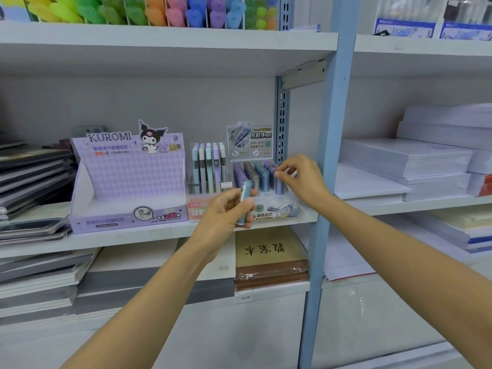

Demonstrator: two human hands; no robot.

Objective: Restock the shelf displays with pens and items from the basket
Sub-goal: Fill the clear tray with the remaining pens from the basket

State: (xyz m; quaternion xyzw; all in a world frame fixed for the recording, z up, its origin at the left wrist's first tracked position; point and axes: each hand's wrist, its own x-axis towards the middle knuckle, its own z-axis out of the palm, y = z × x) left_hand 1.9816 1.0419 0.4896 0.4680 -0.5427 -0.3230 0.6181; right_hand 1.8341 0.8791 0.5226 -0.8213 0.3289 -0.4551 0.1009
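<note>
My left hand (229, 209) holds a pale blue lead tube (245, 198) upright in front of the middle shelf (165, 237). My right hand (300, 179) pinches the top of a purple tube (279, 186) standing in the clear display box (262, 179), at its right end. That box holds several purple, grey and blue tubes in rows. To its left stands a display of pastel mechanical pencils (209, 169). Further left sits an empty lilac Kuromi display box (127, 179). The basket is out of view.
Stacks of dark notebooks (34, 171) lie at the shelf's left. A blue upright post (330, 161) divides the shelving; white paper reams (415, 161) fill the right bay. Colourful erasers (149, 9) sit on the top shelf. Paper pads (269, 251) lie below.
</note>
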